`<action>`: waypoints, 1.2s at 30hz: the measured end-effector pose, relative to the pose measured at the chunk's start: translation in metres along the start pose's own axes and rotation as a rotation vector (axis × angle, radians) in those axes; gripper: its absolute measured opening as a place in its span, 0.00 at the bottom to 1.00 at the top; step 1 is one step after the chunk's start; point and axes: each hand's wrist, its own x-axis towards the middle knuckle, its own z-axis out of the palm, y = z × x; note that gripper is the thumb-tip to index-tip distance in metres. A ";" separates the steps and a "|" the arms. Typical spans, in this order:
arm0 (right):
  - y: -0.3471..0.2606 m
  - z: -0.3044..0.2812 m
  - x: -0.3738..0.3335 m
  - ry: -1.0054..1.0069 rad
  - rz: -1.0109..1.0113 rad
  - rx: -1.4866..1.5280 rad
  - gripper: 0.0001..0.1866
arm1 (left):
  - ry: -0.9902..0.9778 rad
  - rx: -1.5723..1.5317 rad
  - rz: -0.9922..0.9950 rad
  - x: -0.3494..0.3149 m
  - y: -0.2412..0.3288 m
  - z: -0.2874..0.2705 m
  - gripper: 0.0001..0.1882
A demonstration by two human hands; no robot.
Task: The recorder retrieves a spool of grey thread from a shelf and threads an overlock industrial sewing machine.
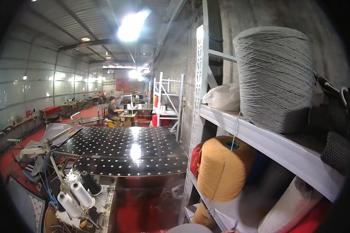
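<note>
Neither of my hands shows clearly. At the lower edge, a pale rounded thing [190,229] is cut off by the frame, and what it is I cannot tell. Close on my right, a large cone of grey yarn [274,77] stands on the upper shelf [256,134] of a white metal rack. Below it sits a cone of orange-yellow yarn [223,169] with a green core, and a loose grey strand hangs down in front of it. A white wrapped roll [289,206] leans lower right. Beside the grey cone lies a clear plastic bag [223,97].
A black table with shiny studs [120,145] stands ahead. At left is a sewing machine stand with white thread cones [81,194] and a dark cone [90,183]. Another white rack [169,99] stands farther off. A person [112,110] sits at a far machine. The floor is red.
</note>
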 end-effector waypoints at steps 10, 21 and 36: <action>0.175 0.043 -0.044 -0.422 -0.281 -0.867 0.16 | 0.266 0.088 -0.810 -0.194 -0.099 0.079 0.48; 0.200 0.139 -0.065 -0.921 -0.019 -1.079 0.13 | 0.358 0.247 -1.116 -0.358 -0.146 0.108 0.52; 0.295 0.052 -0.153 -1.047 0.807 -1.121 0.14 | 0.471 0.416 -1.285 -0.467 -0.147 0.163 0.44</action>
